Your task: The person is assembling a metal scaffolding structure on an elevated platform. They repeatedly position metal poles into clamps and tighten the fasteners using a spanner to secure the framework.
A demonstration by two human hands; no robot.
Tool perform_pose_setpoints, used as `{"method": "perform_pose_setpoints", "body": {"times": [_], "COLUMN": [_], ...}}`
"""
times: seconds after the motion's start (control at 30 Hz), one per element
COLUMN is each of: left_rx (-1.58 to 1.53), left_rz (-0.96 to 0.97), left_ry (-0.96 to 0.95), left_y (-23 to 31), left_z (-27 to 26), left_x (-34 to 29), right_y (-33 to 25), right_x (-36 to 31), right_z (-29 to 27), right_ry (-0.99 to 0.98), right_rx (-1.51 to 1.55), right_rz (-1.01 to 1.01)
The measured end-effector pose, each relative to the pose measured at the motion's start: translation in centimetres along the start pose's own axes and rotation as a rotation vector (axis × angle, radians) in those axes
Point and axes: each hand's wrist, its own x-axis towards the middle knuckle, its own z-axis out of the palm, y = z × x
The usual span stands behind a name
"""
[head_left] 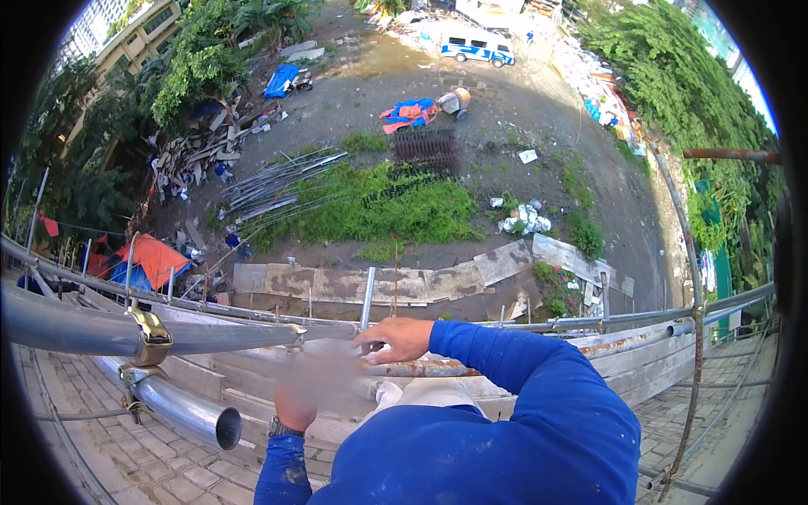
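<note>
My right hand [402,339] reaches in from the right with its fingers bent and the thumb below them. Its fingertips are beside the foot of a short upright metal pipe [368,298], at the edge of a blurred patch; what they hold, if anything, is hidden. My left hand [295,411], a watch [284,428] on its wrist, comes up from below. The blurred patch covers its fingers. A thick grey horizontal pipe [227,337] ends close to both hands, with a metal clamp [151,335] around it farther left. Just past my right hand's thumb runs a rusty pipe [433,369].
Below the clamp, an open-ended metal pipe [194,411] points toward me. Planks [640,368] and more scaffold pipes flank me. Far below lie a dirt yard with grass [404,206], stacked pipes [278,187], an orange tarp [156,259] and a van [477,48].
</note>
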Motion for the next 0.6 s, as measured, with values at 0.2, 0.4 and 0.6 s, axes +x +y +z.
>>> {"method": "perform_pose_setpoints", "body": {"times": [0.2, 0.4, 0.6], "left_rx": [0.134, 0.382, 0.255], "left_rz": [0.04, -0.267, -0.271], "left_ry": [-0.07, 0.247, 0.79], "left_y": [1.0, -7.5, 4.3], "left_z": [0.6, -14.0, -32.1], "left_x": [1.6, -10.5, -1.1], "right_y": [1.7, 5.7, 14.7], "right_x": [-0.4, -2.4, 1.0], "right_z": [5.0, 4.4, 6.5], "right_ry": [0.007, 0.193, 0.213], "right_rx": [-0.16, 0.049, -0.059], "right_rz": [0.125, 0.339, 0.252]}}
